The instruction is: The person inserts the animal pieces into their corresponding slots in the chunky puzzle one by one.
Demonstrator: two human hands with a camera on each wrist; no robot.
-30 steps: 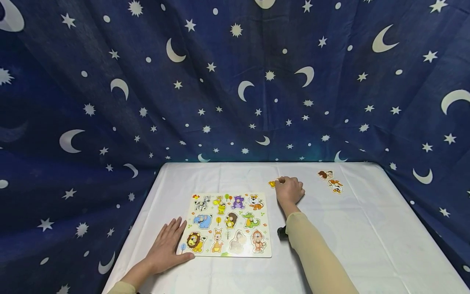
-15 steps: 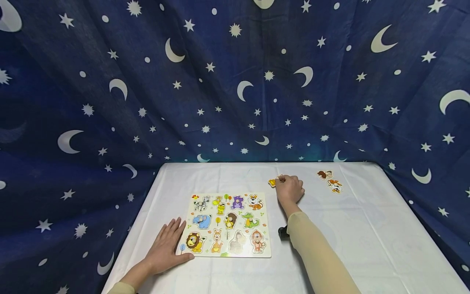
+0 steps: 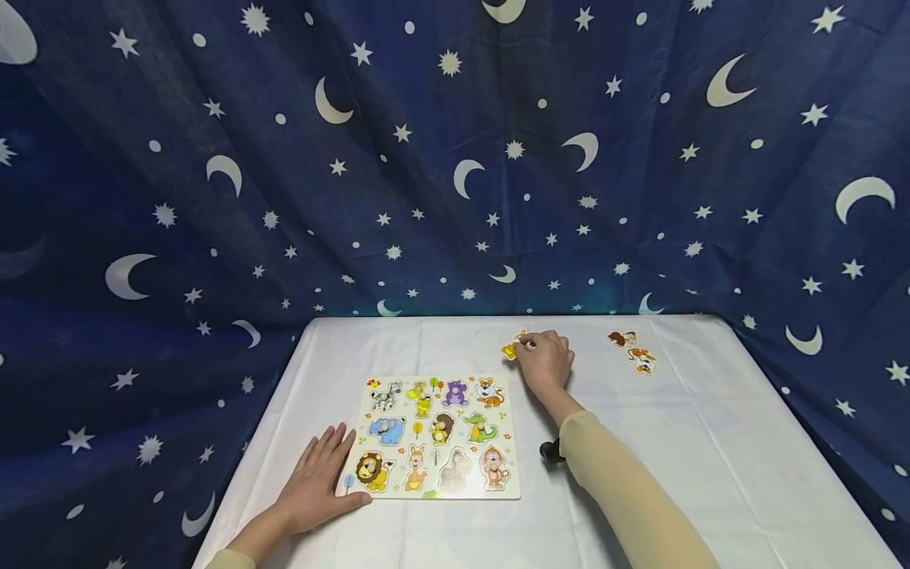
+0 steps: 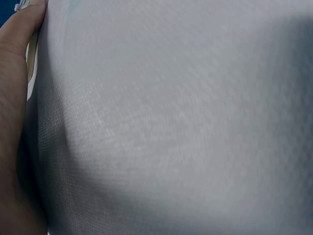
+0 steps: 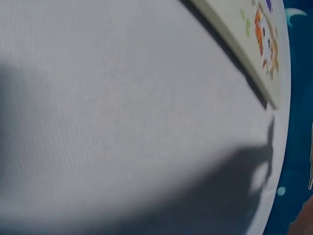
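Note:
In the head view, a flat puzzle board (image 3: 498, 488) with animal pictures lies on the white table. My left hand (image 3: 313, 482) rests spread beside it, fingers along the left edge and thumb at the near left corner. Beyond the board's far right corner, my right hand (image 3: 545, 363) pinches a small yellow-orange animal puzzle piece (image 3: 508, 350), partly hidden by the fingers. Only part of the left hand (image 4: 12, 98) shows in the left wrist view. In the right wrist view, a bit of the right hand (image 5: 302, 220) enters at the lower right.
Two loose puzzle pieces, one brown (image 3: 622, 340) and one orange and white (image 3: 642, 361), lie at the far right of the table (image 3: 697, 442). A dark blue curtain (image 3: 426, 158) with moons and stars hangs behind. A black device (image 3: 550, 452) sits at the right wrist.
My right hand has moved slightly left and up with the puzzle piece. The left hand stays at the board's edge, and the head view has shifted a little.

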